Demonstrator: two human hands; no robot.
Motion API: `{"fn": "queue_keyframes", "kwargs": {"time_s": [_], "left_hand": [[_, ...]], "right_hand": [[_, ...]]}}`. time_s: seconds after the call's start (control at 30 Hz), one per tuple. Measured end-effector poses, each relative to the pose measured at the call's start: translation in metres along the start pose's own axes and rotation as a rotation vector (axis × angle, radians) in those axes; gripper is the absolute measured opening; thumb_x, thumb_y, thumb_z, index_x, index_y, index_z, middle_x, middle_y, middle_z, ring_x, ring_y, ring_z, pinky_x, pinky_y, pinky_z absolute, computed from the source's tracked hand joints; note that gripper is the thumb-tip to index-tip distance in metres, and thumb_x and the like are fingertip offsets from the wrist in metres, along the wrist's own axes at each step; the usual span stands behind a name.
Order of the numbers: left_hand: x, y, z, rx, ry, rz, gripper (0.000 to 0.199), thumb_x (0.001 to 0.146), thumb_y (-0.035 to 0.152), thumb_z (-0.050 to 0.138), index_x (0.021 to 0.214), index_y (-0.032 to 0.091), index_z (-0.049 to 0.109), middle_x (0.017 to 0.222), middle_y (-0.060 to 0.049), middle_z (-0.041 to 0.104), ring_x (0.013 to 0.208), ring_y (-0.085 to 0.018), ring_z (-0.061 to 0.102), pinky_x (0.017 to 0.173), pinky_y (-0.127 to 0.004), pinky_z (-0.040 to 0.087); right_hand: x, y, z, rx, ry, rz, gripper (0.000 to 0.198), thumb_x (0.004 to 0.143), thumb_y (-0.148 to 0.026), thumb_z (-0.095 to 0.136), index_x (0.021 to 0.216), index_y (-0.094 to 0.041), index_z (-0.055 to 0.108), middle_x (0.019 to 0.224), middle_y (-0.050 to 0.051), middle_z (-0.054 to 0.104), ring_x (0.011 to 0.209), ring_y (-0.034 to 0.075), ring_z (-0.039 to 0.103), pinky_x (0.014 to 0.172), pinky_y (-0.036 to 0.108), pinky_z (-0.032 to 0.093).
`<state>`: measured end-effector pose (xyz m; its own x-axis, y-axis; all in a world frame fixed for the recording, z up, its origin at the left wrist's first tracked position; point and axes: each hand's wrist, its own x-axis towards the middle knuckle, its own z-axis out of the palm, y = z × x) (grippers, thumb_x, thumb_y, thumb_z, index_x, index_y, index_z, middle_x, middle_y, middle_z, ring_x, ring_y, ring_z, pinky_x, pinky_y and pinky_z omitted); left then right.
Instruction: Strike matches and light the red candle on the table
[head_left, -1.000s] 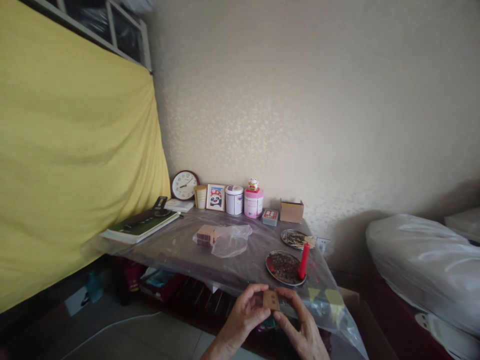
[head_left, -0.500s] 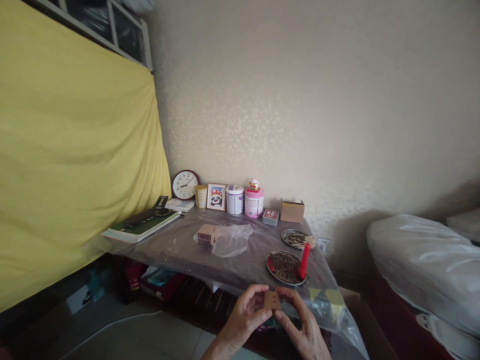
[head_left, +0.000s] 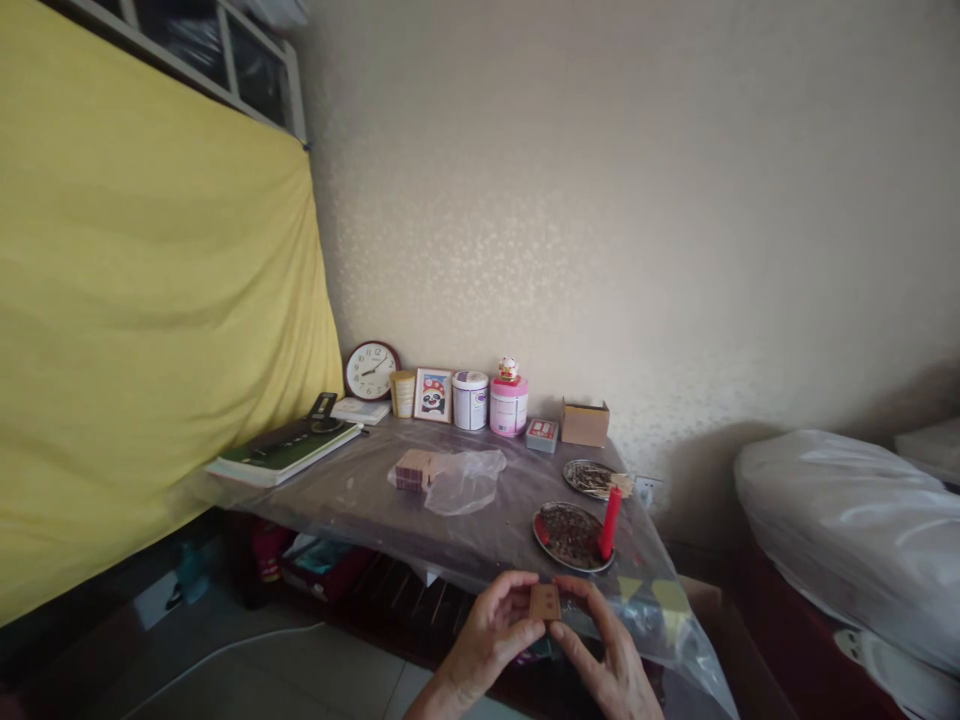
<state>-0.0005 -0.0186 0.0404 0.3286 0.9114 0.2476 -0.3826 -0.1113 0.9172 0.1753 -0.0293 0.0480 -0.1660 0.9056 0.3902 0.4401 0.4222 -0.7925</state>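
Note:
Between my two hands, in front of the table's near edge, is a small brown matchbox (head_left: pixel 545 603) with dark round marks on its face. My left hand (head_left: pixel 486 638) grips its left side with thumb and fingers. On the other side, my right hand (head_left: pixel 606 650) pinches the right edge. Just beyond the hands, a red candle (head_left: pixel 611 523) stands upright on a round metal plate (head_left: pixel 564 560) covered with dark bits. Farther back on the table sits a block of stacked small boxes (head_left: pixel 413 470), partly inside a clear plastic bag (head_left: pixel 466 482).
A second plate (head_left: pixel 577 470) holds several matchsticks. Along the wall stand a clock (head_left: pixel 372 370), a picture frame (head_left: pixel 433 395), two tins (head_left: pixel 470 402) and an open carton (head_left: pixel 585 423). A thick green book (head_left: pixel 289 455) lies at left, by a yellow curtain (head_left: pixel 165 300).

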Motion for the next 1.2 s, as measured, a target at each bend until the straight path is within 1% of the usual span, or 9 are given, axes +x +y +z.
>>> {"fn": "queue_keyframes", "kwargs": {"time_s": [0.17,0.4,0.6,0.83,0.9,1.0,1.1,1.2], "left_hand": [[0.002,0.000,0.000,0.000,0.016,-0.022,0.039,0.068,0.029,0.072,0.103,0.020,0.059,0.103,-0.010,0.067,0.100,-0.025,0.058,0.089,-0.038,0.042],[0.001,-0.003,-0.001,0.000,-0.005,-0.005,0.037,0.069,0.028,0.071,0.103,0.020,0.059,0.105,-0.010,0.066,0.100,-0.024,0.058,0.089,-0.038,0.042],[0.002,-0.007,-0.001,-0.031,0.006,-0.001,0.038,0.068,0.026,0.072,0.103,0.020,0.059,0.103,-0.009,0.067,0.099,-0.022,0.059,0.088,-0.035,0.042],[0.002,-0.004,-0.001,-0.035,0.002,0.009,0.035,0.069,0.026,0.072,0.101,0.020,0.061,0.099,-0.007,0.068,0.096,-0.021,0.060,0.085,-0.033,0.043],[0.003,-0.003,-0.001,-0.038,0.014,0.007,0.034,0.069,0.027,0.071,0.101,0.020,0.061,0.100,-0.008,0.068,0.097,-0.022,0.060,0.086,-0.033,0.043],[0.003,-0.005,-0.004,-0.035,0.072,0.003,0.034,0.070,0.027,0.071,0.101,0.020,0.062,0.103,-0.008,0.067,0.099,-0.023,0.059,0.087,-0.034,0.042],[0.004,-0.011,-0.007,-0.052,0.130,0.017,0.032,0.071,0.027,0.069,0.101,0.019,0.062,0.104,-0.008,0.066,0.101,-0.024,0.058,0.087,-0.034,0.042],[0.006,-0.015,-0.009,-0.082,0.163,0.030,0.030,0.071,0.026,0.068,0.100,0.018,0.063,0.102,-0.009,0.067,0.100,-0.024,0.058,0.086,-0.034,0.042]], "right_hand": [[0.001,-0.001,0.000,0.009,-0.004,-0.014,0.035,0.080,-0.041,0.058,0.111,-0.024,0.057,0.113,0.005,0.063,0.108,0.025,0.057,0.095,0.035,0.044],[0.001,-0.001,0.000,0.004,-0.028,0.031,0.038,0.080,-0.044,0.057,0.111,-0.023,0.055,0.114,0.007,0.062,0.111,0.026,0.055,0.097,0.038,0.042],[0.001,0.001,0.000,0.005,-0.012,0.035,0.038,0.079,-0.044,0.058,0.111,-0.023,0.056,0.115,0.007,0.062,0.111,0.025,0.055,0.096,0.036,0.043],[0.000,0.000,0.001,0.052,0.006,0.039,0.037,0.078,-0.042,0.060,0.108,-0.023,0.059,0.114,0.008,0.063,0.109,0.026,0.057,0.095,0.036,0.044],[0.001,0.001,0.001,0.101,0.009,0.052,0.037,0.077,-0.042,0.062,0.109,-0.023,0.060,0.114,0.008,0.064,0.109,0.026,0.057,0.096,0.037,0.044],[0.003,0.005,0.002,0.248,0.040,0.076,0.036,0.076,-0.041,0.063,0.107,-0.023,0.061,0.113,0.008,0.065,0.110,0.025,0.058,0.095,0.035,0.045],[0.006,0.012,0.002,0.405,0.131,0.102,0.031,0.072,-0.041,0.067,0.098,-0.023,0.065,0.107,0.007,0.068,0.105,0.025,0.061,0.092,0.032,0.048],[0.009,0.020,0.000,0.531,0.241,0.175,0.029,0.069,-0.041,0.070,0.090,-0.021,0.068,0.097,0.007,0.072,0.095,0.024,0.066,0.090,0.032,0.049]]}}
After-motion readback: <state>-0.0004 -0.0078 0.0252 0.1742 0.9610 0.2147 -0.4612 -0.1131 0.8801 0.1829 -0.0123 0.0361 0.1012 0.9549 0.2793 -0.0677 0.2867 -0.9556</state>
